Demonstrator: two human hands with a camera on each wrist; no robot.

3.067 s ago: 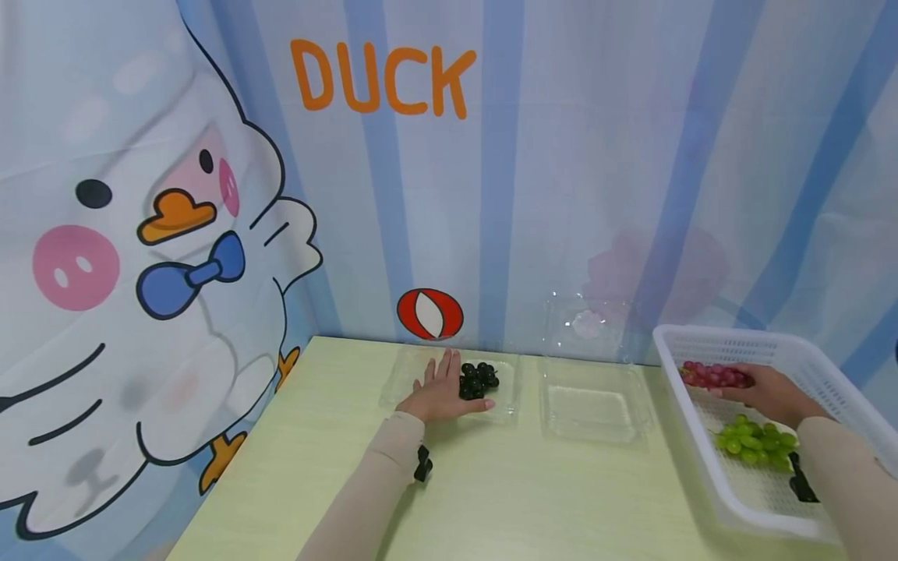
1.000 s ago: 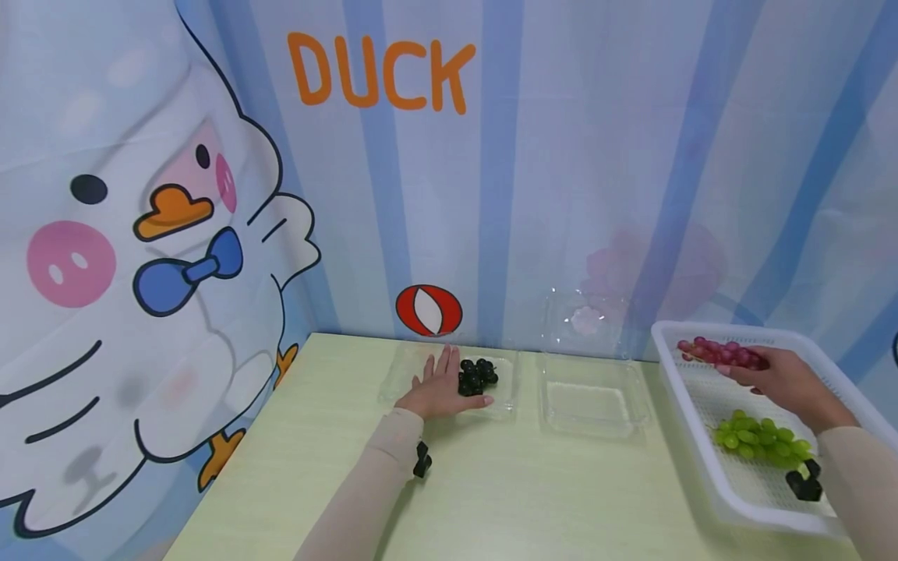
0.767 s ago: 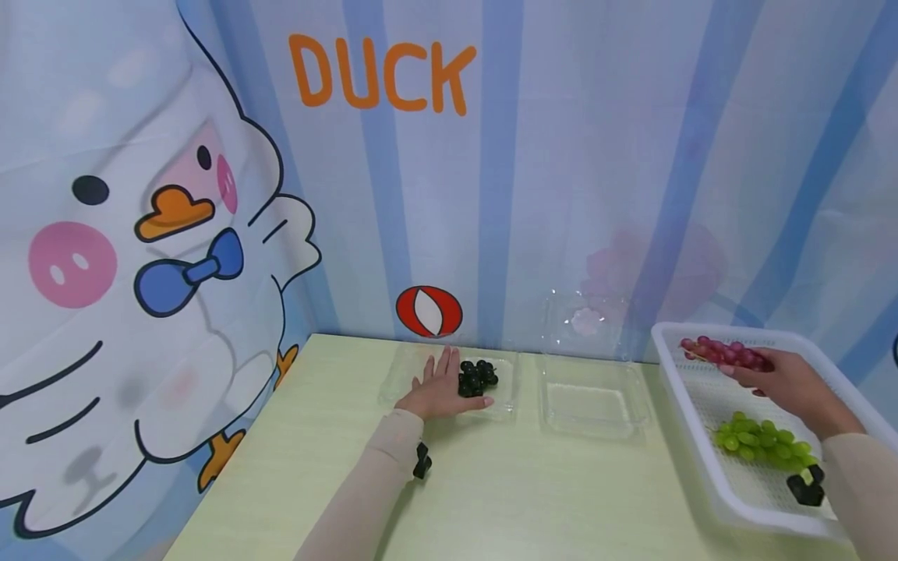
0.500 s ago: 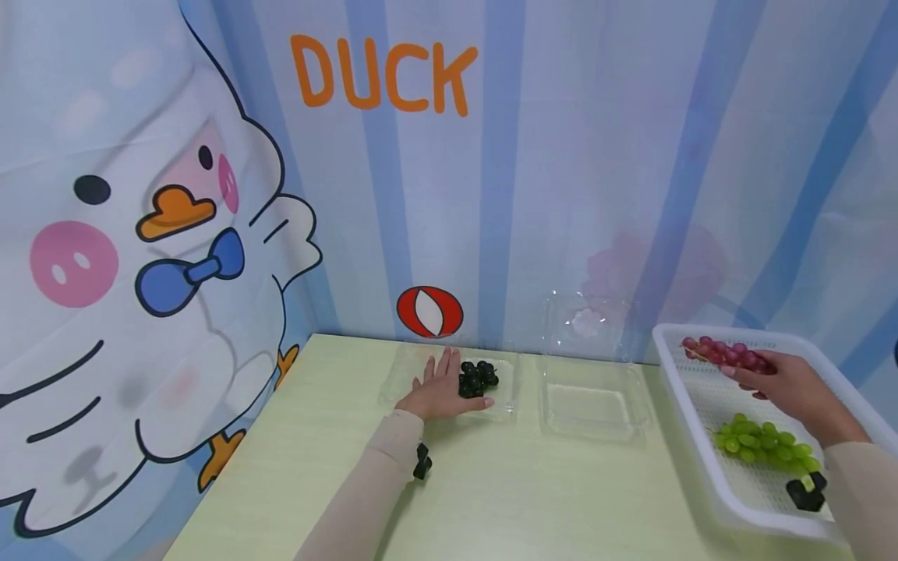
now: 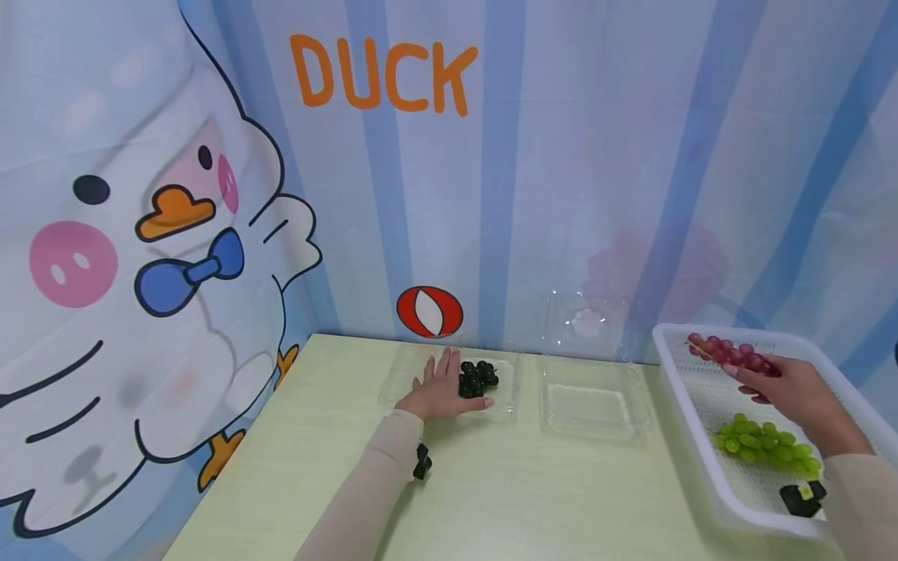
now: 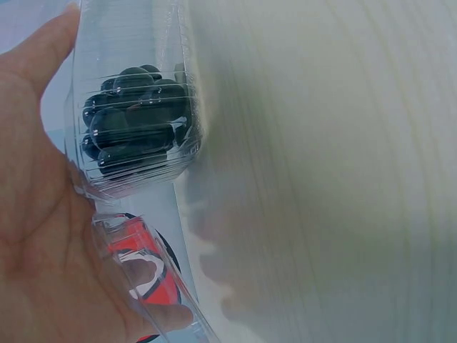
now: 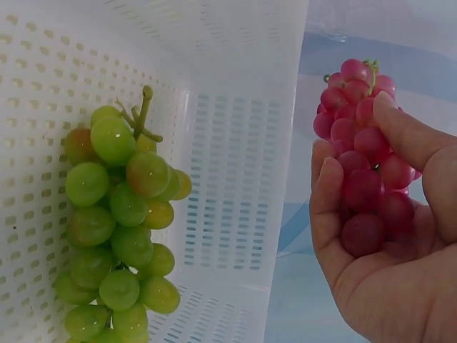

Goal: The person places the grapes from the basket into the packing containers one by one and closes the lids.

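Note:
Above the far end of the white basket [image 5: 708,467], my right hand [image 5: 807,397] holds a bunch of red grapes [image 5: 726,354]. The right wrist view has the thumb and curled fingers around the red bunch [image 7: 357,136], stem pointing away. Green grapes [image 5: 768,448] lie on the basket floor. At the left, my left hand [image 5: 436,393] rests with straight fingers on a clear plastic clamshell box [image 5: 507,407], thumb along its front. Inside that box are black grapes [image 6: 136,118], seen through its ribbed wall in the left wrist view.
A second clear clamshell box [image 5: 592,409] stands between the first box and the basket, its lid [image 5: 589,323] raised against the backdrop. The pale yellow table [image 5: 533,499] ends at a printed duck curtain [image 5: 449,195] behind.
My right hand has lifted the red grapes off the basket floor, then shifted slightly to the right with them. The left hand stays on its box.

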